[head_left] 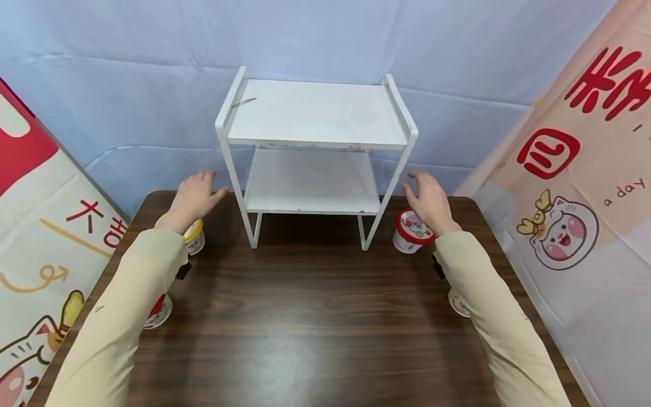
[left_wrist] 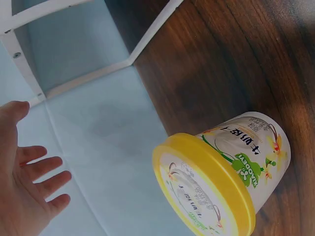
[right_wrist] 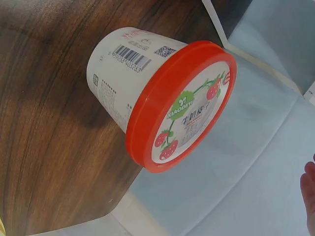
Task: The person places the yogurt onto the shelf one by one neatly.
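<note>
A white two-tier rack (head_left: pixel 315 141) stands at the back of the dark wooden table (head_left: pixel 305 316). My left hand (head_left: pixel 195 195) hovers open just left of the rack's left legs, fingers spread, holding nothing; its palm (left_wrist: pixel 22 182) shows in the left wrist view. Under that wrist stands a yellow-lidded cup (head_left: pixel 195 236) (left_wrist: pixel 221 177). My right hand (head_left: pixel 429 200) hovers open beside the rack's right legs, empty. A red-lidded strawberry cup (head_left: pixel 412 230) (right_wrist: pixel 167 103) stands upright below it.
Another red-lidded cup (head_left: pixel 159 312) stands partly hidden under my left sleeve, and a further cup (head_left: pixel 458 304) peeks out beside my right sleeve. Printed banners (head_left: pixel 585 186) flank the table on both sides. A pale blue cloth (head_left: pixel 315 39) hangs behind.
</note>
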Demonstrator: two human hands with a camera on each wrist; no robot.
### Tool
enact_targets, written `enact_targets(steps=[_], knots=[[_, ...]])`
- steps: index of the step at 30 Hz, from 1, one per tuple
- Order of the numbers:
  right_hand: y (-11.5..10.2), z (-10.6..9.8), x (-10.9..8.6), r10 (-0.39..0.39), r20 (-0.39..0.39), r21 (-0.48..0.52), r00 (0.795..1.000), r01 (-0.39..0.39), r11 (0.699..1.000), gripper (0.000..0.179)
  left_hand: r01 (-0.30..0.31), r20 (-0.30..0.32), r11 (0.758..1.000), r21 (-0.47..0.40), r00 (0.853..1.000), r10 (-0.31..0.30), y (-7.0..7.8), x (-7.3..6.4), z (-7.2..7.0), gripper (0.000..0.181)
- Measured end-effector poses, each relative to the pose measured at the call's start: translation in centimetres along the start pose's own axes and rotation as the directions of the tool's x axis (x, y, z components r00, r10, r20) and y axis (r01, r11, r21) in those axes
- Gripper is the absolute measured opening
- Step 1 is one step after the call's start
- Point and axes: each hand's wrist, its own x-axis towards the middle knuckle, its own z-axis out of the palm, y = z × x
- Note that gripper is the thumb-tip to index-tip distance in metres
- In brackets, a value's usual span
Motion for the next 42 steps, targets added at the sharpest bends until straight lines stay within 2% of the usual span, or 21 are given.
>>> enact_targets(steps=[15,20,31,42], knots=[[-0.7,-0.2,-1.3,-0.046,-0.009,0.021,0.999,0.047,0.999,0.035,-0.065,0.054,0.997,0.041,0.997,0.063,0.8,-1.4,-0.1,0.057],[-0.7,-0.3,-1.9,-0.047,-0.004,0.032,0.999,0.047,0.998,0.034,-0.096,0.065,0.994,0.060,0.994,0.092,1.0,-1.9,-0.1,0.055],[-1.2,-0.1,-3.1,-0.053,0.020,0.042,0.998,0.052,0.998,0.032,-0.127,0.101,0.987,0.094,0.988,0.118,1.5,-3.4,0.1,0.057],[-1.6,0.0,-4.0,-0.085,0.037,0.062,0.996,0.082,0.995,0.030,-0.171,0.065,0.982,0.083,0.984,0.166,1.4,-4.7,0.8,0.055]])
